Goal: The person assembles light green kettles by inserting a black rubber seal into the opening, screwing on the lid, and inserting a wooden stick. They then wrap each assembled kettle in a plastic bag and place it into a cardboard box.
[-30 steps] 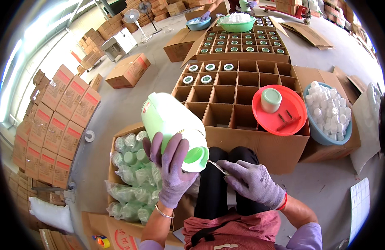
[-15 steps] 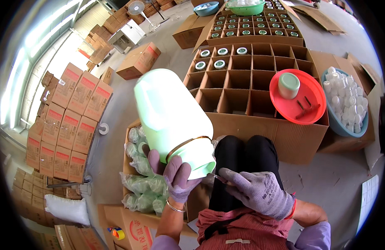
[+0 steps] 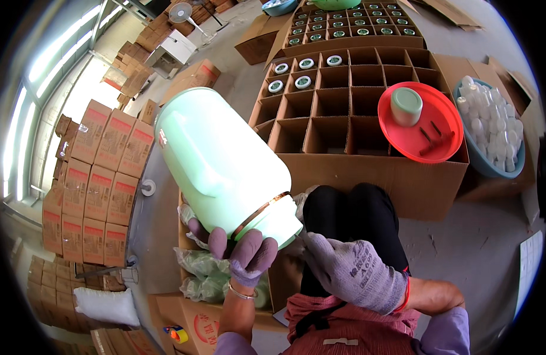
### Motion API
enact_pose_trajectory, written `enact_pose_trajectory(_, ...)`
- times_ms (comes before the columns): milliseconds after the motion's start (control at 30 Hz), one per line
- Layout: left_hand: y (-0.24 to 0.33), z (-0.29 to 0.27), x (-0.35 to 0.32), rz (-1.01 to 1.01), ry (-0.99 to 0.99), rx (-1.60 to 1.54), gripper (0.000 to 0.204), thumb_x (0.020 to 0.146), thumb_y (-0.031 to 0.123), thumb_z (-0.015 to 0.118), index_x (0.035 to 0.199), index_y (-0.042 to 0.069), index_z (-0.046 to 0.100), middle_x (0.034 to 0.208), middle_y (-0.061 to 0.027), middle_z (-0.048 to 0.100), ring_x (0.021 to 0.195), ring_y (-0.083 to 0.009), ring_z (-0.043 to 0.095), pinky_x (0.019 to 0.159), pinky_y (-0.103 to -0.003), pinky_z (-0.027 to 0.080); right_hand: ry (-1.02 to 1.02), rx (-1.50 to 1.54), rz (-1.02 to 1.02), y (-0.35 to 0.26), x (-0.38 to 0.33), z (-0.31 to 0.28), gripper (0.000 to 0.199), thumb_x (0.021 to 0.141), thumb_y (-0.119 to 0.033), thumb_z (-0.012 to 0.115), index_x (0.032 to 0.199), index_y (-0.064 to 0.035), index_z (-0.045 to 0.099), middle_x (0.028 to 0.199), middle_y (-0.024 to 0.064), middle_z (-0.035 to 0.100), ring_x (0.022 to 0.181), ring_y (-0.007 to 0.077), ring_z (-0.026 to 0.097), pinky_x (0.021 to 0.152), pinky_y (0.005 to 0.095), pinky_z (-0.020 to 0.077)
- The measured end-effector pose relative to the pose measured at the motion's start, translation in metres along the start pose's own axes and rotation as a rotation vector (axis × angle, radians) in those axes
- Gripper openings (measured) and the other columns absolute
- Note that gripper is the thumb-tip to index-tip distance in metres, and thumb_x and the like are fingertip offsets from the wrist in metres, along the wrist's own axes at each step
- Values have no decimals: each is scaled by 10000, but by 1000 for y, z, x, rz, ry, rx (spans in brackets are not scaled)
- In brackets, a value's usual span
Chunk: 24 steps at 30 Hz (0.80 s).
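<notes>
A large pale green thermos body point(image 3: 222, 160), with a copper-coloured band near its neck, lies tilted across my view, its mouth toward my lap. My left hand point(image 3: 246, 251), in a grey-purple glove, is closed round its lower side near the band. At the rim of the mouth, the gloved fingers of my right hand point(image 3: 350, 266) are pinched on a thin dark tool, of which only a short tip shows. Its kind cannot be made out. Both wrists rest low, just in front of my body.
Ahead stands a divided carton point(image 3: 367, 165) with several white-lidded items in its far-left cells. On it sits a red basin point(image 3: 391, 142) holding a pale green cup point(image 3: 406, 106) and dark tools. A blue basin point(image 3: 518, 168) of white plastic parts is at right; plastic-wrapped pieces point(image 3: 205, 284) lie left.
The thermos body has shifted left and a little lower, showing more of its side. My right hand stays by its mouth, slightly turned. The view has moved a little.
</notes>
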State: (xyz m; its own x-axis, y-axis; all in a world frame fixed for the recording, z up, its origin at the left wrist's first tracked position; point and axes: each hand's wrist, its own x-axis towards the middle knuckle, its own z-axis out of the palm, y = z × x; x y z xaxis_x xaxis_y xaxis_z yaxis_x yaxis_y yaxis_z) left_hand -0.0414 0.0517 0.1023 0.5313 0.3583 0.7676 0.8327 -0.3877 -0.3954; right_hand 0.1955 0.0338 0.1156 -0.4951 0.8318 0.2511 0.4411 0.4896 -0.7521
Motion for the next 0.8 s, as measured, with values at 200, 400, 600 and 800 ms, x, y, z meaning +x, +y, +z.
enact_pose_trajectory(200,0,5,8,12,26,-37,310,969,369,532,1276,407,511,1365,10,385,1460,-251,194,1181,-689,146,-1,219,-78,13,5,5,144,942,-143,614,990,-16,564,668,188,606,617,397,617,505,457,467)
enact_pose_trajectory(400,-1,10,-4,-76,60,-80,381,953,399,589,1317,374,477,1477,-44,332,1455,-375,189,1169,-695,181,-182,525,64,12,17,-9,216,1004,-197,561,926,4,572,638,136,629,526,255,660,480,357,503)
enact_pose_trajectory(600,10,15,1,-106,76,-27,517,913,398,685,1363,312,444,1491,-114,338,1422,-450,227,1130,-659,274,-415,958,241,6,25,-21,267,988,-225,570,991,40,604,634,122,603,563,244,651,546,350,527)
enact_pose_trajectory(800,11,12,7,-60,-5,119,924,796,510,795,1451,135,262,1462,-230,338,1350,-490,341,1034,-616,458,-649,1174,489,10,35,-22,303,1056,-242,476,1160,3,621,667,44,595,507,106,577,436,238,462)
